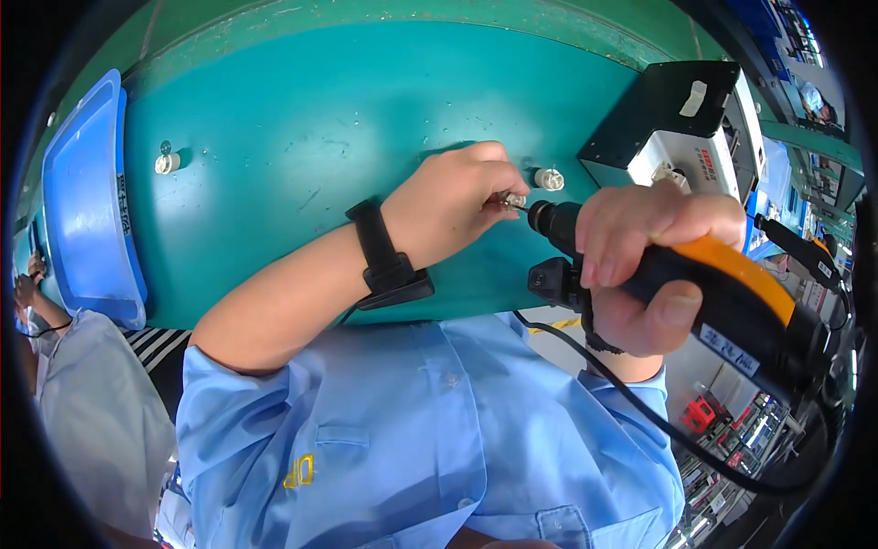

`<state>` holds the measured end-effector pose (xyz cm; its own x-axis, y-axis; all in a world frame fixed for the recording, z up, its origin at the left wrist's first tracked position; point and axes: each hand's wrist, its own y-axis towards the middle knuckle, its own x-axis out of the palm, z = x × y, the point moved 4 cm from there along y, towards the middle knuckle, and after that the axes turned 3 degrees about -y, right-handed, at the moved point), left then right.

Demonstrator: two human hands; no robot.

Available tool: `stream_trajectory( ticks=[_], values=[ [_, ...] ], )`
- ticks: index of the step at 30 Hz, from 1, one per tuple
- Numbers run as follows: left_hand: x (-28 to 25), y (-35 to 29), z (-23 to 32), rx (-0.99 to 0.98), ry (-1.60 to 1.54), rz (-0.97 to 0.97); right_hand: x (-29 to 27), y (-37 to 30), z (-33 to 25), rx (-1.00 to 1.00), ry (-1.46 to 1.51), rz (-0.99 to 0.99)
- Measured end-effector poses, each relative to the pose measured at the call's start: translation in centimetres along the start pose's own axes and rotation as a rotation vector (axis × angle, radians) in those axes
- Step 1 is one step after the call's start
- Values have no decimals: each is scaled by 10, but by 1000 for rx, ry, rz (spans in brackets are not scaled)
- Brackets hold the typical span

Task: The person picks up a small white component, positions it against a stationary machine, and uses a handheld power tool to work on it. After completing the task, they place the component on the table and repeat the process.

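Note:
My right hand [640, 247] is wrapped round a black and orange electric screwdriver [732, 284], held almost level with its tip pointing left. The bit reaches a small clear and metallic part [514, 199], which my left hand [471, 188] pinches between thumb and fingers above the green mat. Most of that part is hidden by my fingers; whether the bit touches a screw I cannot tell. Just beyond the screwdriver's nose, a similar small whitish cylindrical part [550, 178] stands on the mat. Another such part [167, 163] stands at the far left.
A blue plastic tray [91, 210] lies along the left of the green mat [274, 110]. A black and silver box-shaped machine [672, 119] stands at the back right. A black cable [640, 407] loops below my right hand. At the left edge sits a co-worker in a pale sleeve [101, 403].

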<state>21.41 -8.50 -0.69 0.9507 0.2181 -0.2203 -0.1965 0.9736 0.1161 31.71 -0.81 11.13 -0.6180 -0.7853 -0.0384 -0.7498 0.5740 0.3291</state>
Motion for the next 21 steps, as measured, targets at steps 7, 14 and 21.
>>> stream_trajectory(
  ticks=[7,14,21],
  values=[
    [1,2,-1,11,41,6,9,-1,0,-3,-56,-28],
    [3,1,-1,46,67,9,-7,-3,-2,-89,-102,-95],
    [4,3,7,-43,42,-10,-107,-27,-70,-425,49,205]
  ],
)
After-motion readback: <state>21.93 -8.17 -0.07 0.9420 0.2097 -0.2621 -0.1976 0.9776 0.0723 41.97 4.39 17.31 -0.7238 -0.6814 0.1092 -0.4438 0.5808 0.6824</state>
